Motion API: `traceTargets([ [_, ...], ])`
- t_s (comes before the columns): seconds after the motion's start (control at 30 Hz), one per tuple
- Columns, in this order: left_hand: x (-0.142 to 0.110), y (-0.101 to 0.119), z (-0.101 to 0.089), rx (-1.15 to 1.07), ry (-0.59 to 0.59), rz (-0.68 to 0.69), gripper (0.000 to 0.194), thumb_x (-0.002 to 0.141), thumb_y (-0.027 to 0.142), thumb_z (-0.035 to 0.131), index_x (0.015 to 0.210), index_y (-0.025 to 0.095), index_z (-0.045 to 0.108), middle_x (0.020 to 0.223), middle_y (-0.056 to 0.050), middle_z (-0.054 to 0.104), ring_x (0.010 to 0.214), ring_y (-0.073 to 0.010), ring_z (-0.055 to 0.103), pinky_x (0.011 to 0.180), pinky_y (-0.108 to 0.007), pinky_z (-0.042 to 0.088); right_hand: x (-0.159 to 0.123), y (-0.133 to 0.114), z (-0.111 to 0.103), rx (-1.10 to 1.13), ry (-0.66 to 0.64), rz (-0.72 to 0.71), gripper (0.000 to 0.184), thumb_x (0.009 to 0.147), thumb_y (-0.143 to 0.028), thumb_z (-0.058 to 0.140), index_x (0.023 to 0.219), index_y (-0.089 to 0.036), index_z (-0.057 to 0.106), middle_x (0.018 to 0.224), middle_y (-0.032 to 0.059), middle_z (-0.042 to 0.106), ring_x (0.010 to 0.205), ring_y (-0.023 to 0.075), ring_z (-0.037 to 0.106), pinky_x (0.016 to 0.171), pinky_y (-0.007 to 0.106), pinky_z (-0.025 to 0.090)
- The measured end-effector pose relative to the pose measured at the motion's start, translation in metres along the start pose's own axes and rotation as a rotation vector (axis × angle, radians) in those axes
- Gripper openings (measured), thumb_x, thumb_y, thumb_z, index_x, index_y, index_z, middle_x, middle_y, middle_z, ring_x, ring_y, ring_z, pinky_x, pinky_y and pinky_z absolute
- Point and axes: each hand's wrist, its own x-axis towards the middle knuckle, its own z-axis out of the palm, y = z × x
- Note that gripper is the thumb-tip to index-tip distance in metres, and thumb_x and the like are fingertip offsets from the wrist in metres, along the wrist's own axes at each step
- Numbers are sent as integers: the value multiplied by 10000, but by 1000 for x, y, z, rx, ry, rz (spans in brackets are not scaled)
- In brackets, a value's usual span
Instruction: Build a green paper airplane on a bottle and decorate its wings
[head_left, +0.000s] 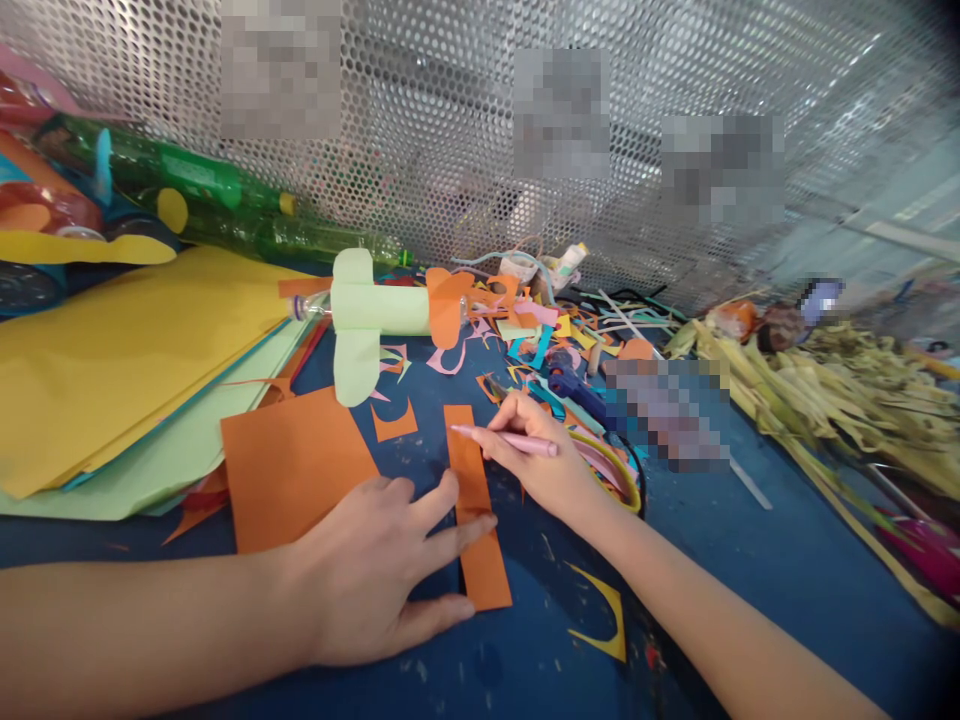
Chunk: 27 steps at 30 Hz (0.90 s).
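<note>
My left hand (390,560) lies with fingers spread, its fingertips resting on an orange paper strip (474,500). A larger orange sheet (292,465) lies partly under that hand and wrist. Pinched in my right hand (536,450) is a pink pen (525,441), its tip at the upper part of the strip. Beyond the hands lies a clear bottle (319,308) wrapped in pale green paper (401,310), with green wing-like pieces and an orange paper piece (448,305) around it.
Stacked coloured paper (150,350) fills the left side, with green bottles (195,180) behind. Paper scraps, a yellow tape roll (636,488) and a blue glue gun (581,390) lie beyond my right hand. Dried husks (810,390) are at the right. A perforated metal panel (427,90) stands behind.
</note>
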Motion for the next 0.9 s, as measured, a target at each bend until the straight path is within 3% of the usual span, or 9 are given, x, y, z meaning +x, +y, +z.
traceTargets([
  [0.3, 1, -1, 3, 17, 16, 9, 549, 896, 529, 319, 1393, 295, 330, 1336, -149, 457, 803, -267, 621, 647, -433, 531, 0, 3, 3, 29, 63, 7, 258, 804, -394, 620, 742, -219, 441, 630, -46, 510, 580, 117, 526, 541, 226, 406],
  [0.53, -1, 0, 5, -1, 38, 0, 533, 896, 528, 325, 1379, 306, 350, 1339, -153, 448, 857, -284, 627, 691, -457, 537, 1, 3, -3, 341, 201, 18, 200, 903, -354, 474, 757, -223, 434, 563, -54, 538, 514, 107, 493, 518, 217, 397],
  [0.77, -1, -1, 6, -19, 61, -21, 513, 887, 511, 359, 1346, 287, 405, 1347, -156, 434, 881, -296, 625, 698, -472, 540, -2, 2, -5, 363, 141, -3, 198, 894, -311, 493, 727, -210, 458, 552, -56, 508, 530, 101, 468, 549, 223, 377],
  [0.9, -3, -2, 12, -9, 119, 7, 567, 897, 508, 340, 1406, 264, 292, 1307, -160, 482, 899, -304, 617, 721, -483, 533, -4, 0, -5, 310, 139, -1, 288, 906, -332, 484, 658, -203, 414, 508, -72, 436, 495, 89, 405, 568, 236, 361],
])
